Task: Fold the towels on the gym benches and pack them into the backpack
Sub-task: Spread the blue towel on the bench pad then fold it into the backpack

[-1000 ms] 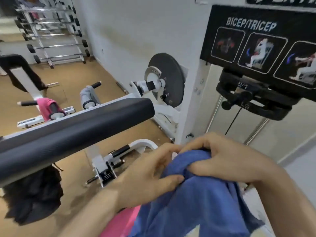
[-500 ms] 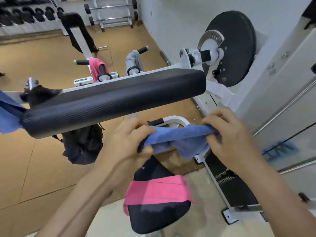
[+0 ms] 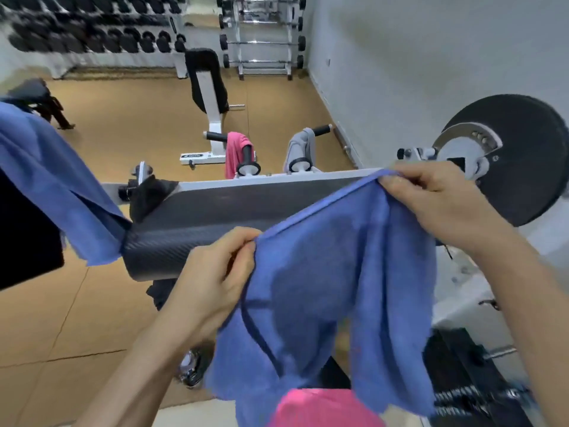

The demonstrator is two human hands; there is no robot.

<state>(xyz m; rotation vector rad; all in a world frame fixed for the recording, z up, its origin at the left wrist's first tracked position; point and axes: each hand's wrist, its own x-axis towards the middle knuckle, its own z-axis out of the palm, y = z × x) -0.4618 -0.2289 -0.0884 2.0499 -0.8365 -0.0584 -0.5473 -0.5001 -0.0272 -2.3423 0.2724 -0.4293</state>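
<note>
Towel: a blue towel (image 3: pixel 338 272) is held spread in the air before the padded worktop (image 3: pixel 215 208), hanging from its top hem.
Left hand (image 3: pixel 215 272): the fingers (image 3: pixel 243 241) are pinched on the nearer hem corner.
Right hand (image 3: pixel 437 198): the farther corner is pinched likewise.
Step in hand: the hem is best drawn taut and level (the right corner is held higher) before corners are matched.
Room: a second blue towel (image 3: pixel 46 180) is draped at the left; a pink towel (image 3: pixel 235 152) and a grey towel (image 3: pixel 300 149) are hung behind, over a tan floor (image 3: pixel 123 134).

My only view sits head-high, wide-angle, looking forward and down, close above the left hand (image 3: pixel 212 282) and right hand (image 3: pixel 437 204), across the padded bench (image 3: pixel 215 217).
</note>
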